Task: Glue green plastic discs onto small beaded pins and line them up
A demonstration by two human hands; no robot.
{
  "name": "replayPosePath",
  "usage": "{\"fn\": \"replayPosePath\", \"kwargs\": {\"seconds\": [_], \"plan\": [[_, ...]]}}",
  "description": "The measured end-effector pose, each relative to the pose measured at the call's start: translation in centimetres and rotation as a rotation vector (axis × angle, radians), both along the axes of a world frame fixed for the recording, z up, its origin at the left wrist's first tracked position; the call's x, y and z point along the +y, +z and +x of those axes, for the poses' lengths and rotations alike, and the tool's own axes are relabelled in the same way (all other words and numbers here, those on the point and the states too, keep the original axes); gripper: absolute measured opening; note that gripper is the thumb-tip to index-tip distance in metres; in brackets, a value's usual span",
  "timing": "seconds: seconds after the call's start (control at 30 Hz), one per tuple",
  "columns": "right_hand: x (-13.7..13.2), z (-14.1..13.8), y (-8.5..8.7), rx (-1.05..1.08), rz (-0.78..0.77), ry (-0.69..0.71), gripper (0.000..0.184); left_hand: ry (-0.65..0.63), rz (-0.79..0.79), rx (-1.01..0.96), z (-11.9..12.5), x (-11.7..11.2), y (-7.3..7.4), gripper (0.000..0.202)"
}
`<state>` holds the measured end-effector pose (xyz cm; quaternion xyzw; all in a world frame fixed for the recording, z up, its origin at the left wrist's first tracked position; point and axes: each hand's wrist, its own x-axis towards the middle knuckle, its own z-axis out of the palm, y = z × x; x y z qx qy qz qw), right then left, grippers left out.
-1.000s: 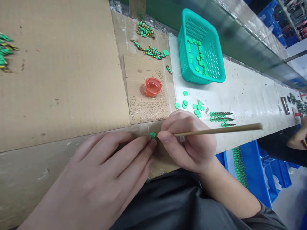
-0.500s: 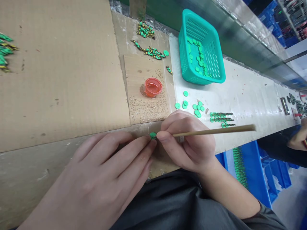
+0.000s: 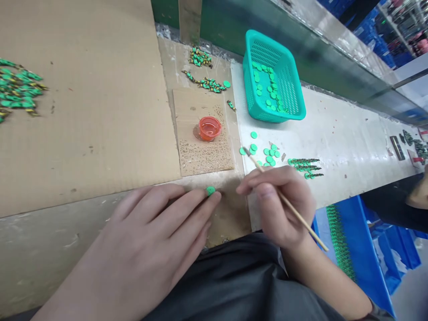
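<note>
Index and middle fingertips of the left hand [image 3: 158, 229] close on a small, round, bright-green disc [image 3: 210, 191], apparently pinching it; the thumb is hidden beneath. The fingers of the right hand [image 3: 287, 207], slightly blurred, grasp a thin pale wooden brush [image 3: 302, 220], dark tip pointing away from the body and well apart from the held disc. That tip appears over or beside loose, flat green discs [image 3: 253, 135] on the white work surface; contact cannot be told. Just beyond the left fingers lies a small brown cardboard sheet [image 3: 200, 166] bearing a translucent red plastic cup [image 3: 206, 137] of clear liquid. Farther out stands a teal perforated plastic basket [image 3: 264, 117] containing more discs.

The step in hand is judged to be brushwork on the held disc, the brush presently lifted clear. Any further stroke would call for a steady left pinch and a light, accurately placed tip.
</note>
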<state>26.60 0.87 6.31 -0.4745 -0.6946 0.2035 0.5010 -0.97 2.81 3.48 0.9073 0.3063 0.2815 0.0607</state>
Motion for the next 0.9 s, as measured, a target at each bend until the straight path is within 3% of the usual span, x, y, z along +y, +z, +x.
{"fn": "replayPosePath", "kwargs": {"seconds": [0.07, 0.27, 0.57, 0.7, 0.83, 0.9], "plan": [[-0.5, -0.2, -0.2, 0.003, 0.005, 0.025, 0.01, -0.026, 0.023, 0.001, 0.1, 0.3, 0.3, 0.034], [-1.8, -0.7, -0.3, -0.314, -0.027, 0.159, 0.015, -0.111, 0.039, -0.048, -0.3, 1.0, 0.7, 0.026], [-3.5, -0.4, -1.6, -0.308, 0.046, 0.119, 0.019, -0.066, -0.036, -0.135, -0.5, 1.2, 0.8, 0.023], [-4.3, -0.5, -1.9, -0.337, 0.078, 0.075, 0.026, -0.059, -0.054, -0.149, 0.0, 0.1, 1.1, 0.025], [-4.5, -0.4, -2.6, -0.289, 0.075, 0.037, 0.028, 0.011, -0.03, -0.039, 0.0, -0.8, 1.1, 0.022], [-4.6, -0.2, -2.9, -0.209, 0.05, 0.038, 0.027, 0.136, -0.039, -0.007, -1.8, -0.1, 1.4, 0.023]]}}
